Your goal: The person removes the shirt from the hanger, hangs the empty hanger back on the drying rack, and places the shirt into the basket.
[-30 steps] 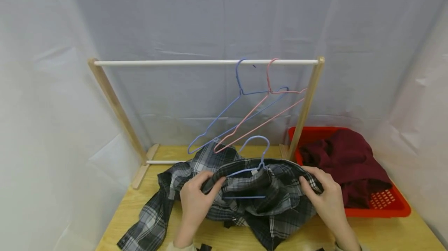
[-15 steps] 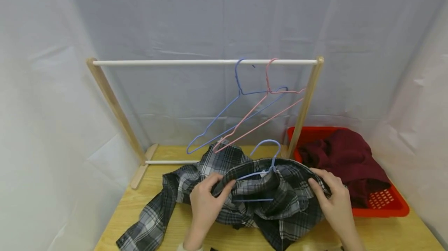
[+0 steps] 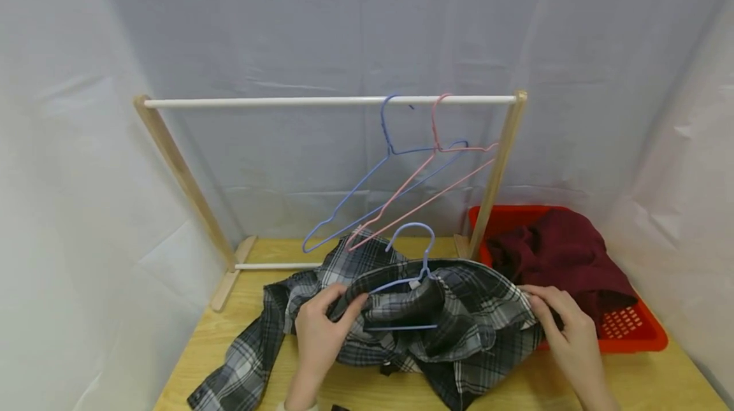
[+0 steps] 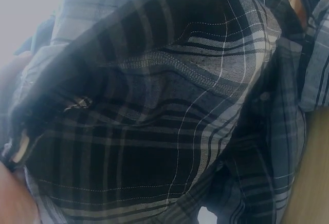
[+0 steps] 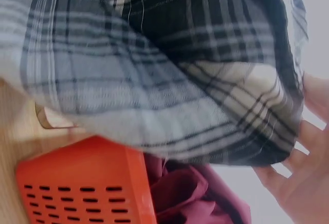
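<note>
A dark grey plaid shirt [image 3: 482, 309] lies bunched on the table, one sleeve trailing to the front left. Inside its collar area sits a light blue hanger [image 3: 429, 252], its hook standing up above the cloth and part of its bottom bar showing. My left hand [image 3: 322, 328] pinches the shirt's edge left of the hook between thumb and fingers. At the right, my right hand [image 3: 570, 334] pinches the shirt's edge near the basket. The left wrist view is filled by the shirt's plaid cloth [image 4: 128, 152]; the hanger's shoulders are mostly hidden by fabric.
Behind the shirt stands a wooden rack with a white rail [image 3: 275, 103]. A blue hanger [image 3: 346, 197] and a pink hanger [image 3: 410, 176] hang from it. A red basket [image 3: 648, 338] with a maroon garment [image 3: 573, 258] stands at the right.
My right hand has moved right along the shirt's edge, spreading the cloth wider. The hanger and my left hand shifted right, then back left.
</note>
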The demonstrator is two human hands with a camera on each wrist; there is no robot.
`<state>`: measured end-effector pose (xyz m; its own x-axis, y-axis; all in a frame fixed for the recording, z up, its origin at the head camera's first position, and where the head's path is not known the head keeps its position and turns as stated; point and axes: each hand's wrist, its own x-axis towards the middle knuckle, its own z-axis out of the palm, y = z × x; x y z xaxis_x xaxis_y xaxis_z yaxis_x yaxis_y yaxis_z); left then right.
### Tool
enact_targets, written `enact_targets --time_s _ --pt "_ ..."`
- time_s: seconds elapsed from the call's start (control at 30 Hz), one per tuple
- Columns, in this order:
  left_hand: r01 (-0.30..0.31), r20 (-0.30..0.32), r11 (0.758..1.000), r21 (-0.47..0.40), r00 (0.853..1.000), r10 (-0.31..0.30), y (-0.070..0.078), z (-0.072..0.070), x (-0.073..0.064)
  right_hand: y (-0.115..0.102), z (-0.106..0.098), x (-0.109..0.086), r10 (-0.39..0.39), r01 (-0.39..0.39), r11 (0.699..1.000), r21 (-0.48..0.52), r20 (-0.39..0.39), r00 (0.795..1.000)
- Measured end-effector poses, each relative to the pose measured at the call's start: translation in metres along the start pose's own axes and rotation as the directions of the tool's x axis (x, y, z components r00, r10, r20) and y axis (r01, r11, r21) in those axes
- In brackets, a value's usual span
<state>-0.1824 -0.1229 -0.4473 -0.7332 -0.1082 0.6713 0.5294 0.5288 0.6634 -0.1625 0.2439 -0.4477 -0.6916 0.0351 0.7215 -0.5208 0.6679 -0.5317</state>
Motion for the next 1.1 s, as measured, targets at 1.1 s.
enact_targets --time_s 1.1 --pt "-0.016 0.106 0.995 0.095 0.994 0.006 0.012 0.019 -0.010 -0.042 0.054 0.003 -0.264 0.242 0.915 -0.324 -0.025 0.964"
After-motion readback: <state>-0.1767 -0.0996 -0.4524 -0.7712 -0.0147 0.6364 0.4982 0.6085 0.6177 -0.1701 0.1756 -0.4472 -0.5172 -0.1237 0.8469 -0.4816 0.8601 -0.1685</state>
